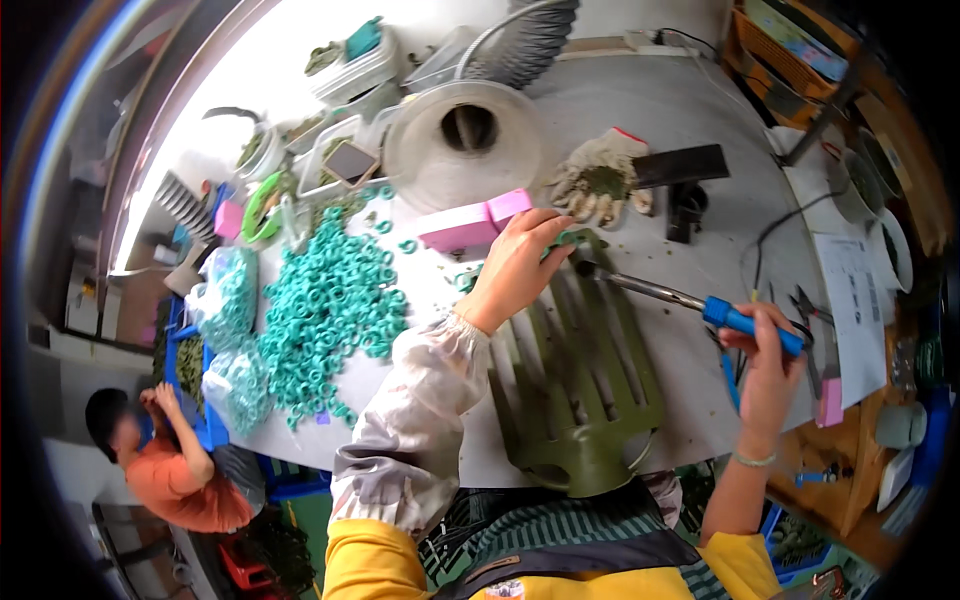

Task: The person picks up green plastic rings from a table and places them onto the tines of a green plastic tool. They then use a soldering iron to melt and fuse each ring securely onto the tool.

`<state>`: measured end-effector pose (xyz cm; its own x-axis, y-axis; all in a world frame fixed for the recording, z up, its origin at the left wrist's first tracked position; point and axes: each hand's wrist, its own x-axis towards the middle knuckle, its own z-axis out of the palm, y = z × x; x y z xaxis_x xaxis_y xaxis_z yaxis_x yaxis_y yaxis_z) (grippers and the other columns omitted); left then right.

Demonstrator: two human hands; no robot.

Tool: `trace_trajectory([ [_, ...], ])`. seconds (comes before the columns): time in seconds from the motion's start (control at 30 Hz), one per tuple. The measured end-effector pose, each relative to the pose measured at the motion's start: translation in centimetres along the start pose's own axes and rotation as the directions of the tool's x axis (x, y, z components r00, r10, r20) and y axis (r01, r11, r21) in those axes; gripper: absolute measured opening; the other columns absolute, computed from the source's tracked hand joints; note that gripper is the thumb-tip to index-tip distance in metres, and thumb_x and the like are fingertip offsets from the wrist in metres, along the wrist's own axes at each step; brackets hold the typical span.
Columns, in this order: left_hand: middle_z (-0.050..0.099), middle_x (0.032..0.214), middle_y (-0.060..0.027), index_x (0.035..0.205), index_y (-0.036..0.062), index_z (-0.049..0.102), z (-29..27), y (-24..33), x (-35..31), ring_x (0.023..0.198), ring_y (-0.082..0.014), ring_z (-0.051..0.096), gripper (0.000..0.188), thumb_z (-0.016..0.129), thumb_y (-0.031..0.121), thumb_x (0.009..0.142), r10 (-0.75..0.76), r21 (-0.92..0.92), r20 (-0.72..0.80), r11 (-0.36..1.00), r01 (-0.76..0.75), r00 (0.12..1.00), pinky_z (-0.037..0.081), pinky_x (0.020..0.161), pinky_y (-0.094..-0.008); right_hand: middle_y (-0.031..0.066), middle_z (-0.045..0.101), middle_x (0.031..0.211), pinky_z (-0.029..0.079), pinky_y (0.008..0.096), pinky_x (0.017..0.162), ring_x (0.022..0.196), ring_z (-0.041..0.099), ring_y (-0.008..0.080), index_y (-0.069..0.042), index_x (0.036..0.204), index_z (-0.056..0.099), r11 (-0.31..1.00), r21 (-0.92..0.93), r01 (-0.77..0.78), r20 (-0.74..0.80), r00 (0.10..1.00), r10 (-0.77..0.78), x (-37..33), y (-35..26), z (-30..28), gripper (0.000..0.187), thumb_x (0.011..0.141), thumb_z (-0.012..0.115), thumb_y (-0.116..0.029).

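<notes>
An olive-green slotted plastic part (585, 445) lies on the table in front of me, its long bars pointing away. My left hand (515, 265) is at its far end, fingers closed on a small teal ring (567, 239), mostly hidden by the fingertips. In my right hand (765, 365) is a soldering iron (735, 318) with a blue handle and a metal shaft. Its dark tip rests at or just over the part's far end, close to my left fingertips; contact cannot be made out. A pink block (458, 229) stands just beyond my left hand.
A heap of teal rings (330, 300) and filled plastic bags (228, 290) lie to the left. Farther back are a clear funnel hood (410, 150) with a grey hose (530, 45), a work glove (600, 180) and a black bracket (685, 205). Another person (185, 480) sits at left.
</notes>
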<state>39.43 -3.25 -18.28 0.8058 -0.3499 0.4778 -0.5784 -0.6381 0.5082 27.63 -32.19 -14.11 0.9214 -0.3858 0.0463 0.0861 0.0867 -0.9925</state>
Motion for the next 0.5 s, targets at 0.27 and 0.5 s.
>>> trace_trajectory([
  [0.27,0.067,0.096,-0.0146,0.099,0.0021,0.069,-12.1,-12.5,-6.9,0.086,-0.0321,0.066,0.018,0.066,0.001,0.081,-0.399,0.425,-0.198,0.788,0.445,0.895,0.053,0.080,-0.0380,0.0083,0.067,0.088,0.055,0.0280,0.067,0.067,0.066,0.0164,0.004,0.091,0.067,0.998,0.061,-0.023,0.079,0.997,0.018,-1.2,-0.4,0.3,0.023,0.097,0.057,-0.015],
  [0.5,0.064,0.099,-0.0146,0.103,0.0051,0.070,-11.9,-15.1,-9.3,0.077,-0.0289,0.067,0.023,0.073,0.006,0.080,-0.406,0.394,-0.123,0.817,0.420,0.905,0.054,0.072,-0.0357,0.0086,0.067,0.089,0.054,0.0288,0.066,0.067,0.066,0.0160,0.004,0.092,0.067,0.998,0.061,-0.022,0.079,0.997,0.017,-1.8,-1.1,0.7,0.024,0.098,0.058,-0.017],
])
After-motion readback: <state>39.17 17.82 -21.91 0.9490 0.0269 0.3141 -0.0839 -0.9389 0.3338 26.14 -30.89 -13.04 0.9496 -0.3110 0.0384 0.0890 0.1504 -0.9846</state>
